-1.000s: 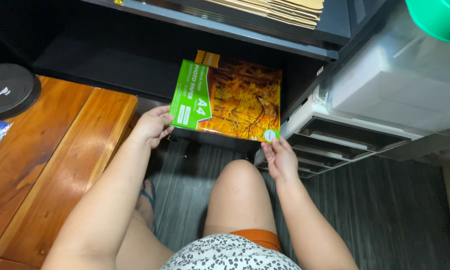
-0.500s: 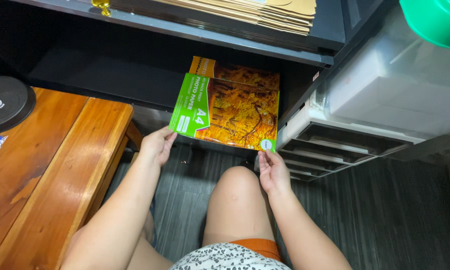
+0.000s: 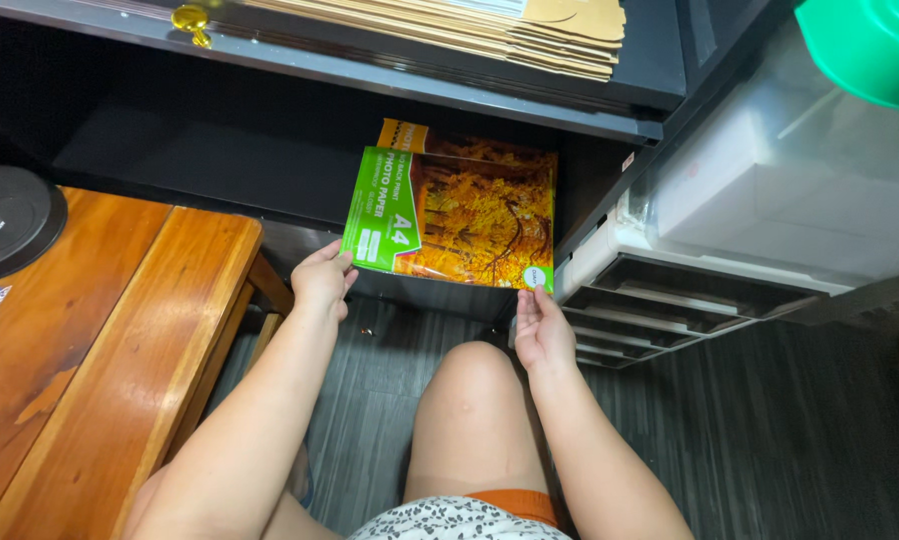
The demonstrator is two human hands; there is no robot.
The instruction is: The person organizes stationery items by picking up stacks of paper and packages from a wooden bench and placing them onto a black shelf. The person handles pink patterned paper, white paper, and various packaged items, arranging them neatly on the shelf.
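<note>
Left hand [image 3: 322, 280]: gripping the lower left corner of the paper pack [image 3: 455, 212], fingers clamped on the green edge strip, thumb lying on top.
Right hand [image 3: 540, 325]: holding the lower right corner of the same pack, fingers [image 3: 530, 298] closing on it from beneath, palm facing up.
Paper pack: flat packet with a green band down its left side and an orange-yellow autumn tree picture; sitting half inside the dark shelf opening [image 3: 220, 160], near edge sticking out toward the person, tilting slightly.
Second pack [image 3: 402, 133]: an orange corner is showing just behind the first, lying under it.
Shelf above: a black board [image 3: 490, 95] carrying a stack of brown envelopes [image 3: 490, 30]; a small gold knob [image 3: 192, 20] sitting at its left end.
Right side: clear plastic drawer unit [image 3: 770, 200] standing just beside the shelf, green lid [image 3: 870, 50] resting on top.
Left side: wooden surface [image 3: 100, 340] with a round black object [image 3: 10, 220] lying on it.
Below: the person's bare knee [image 3: 475, 400] rising between the two forearms, grey plank floor [image 3: 790, 440] underneath.
</note>
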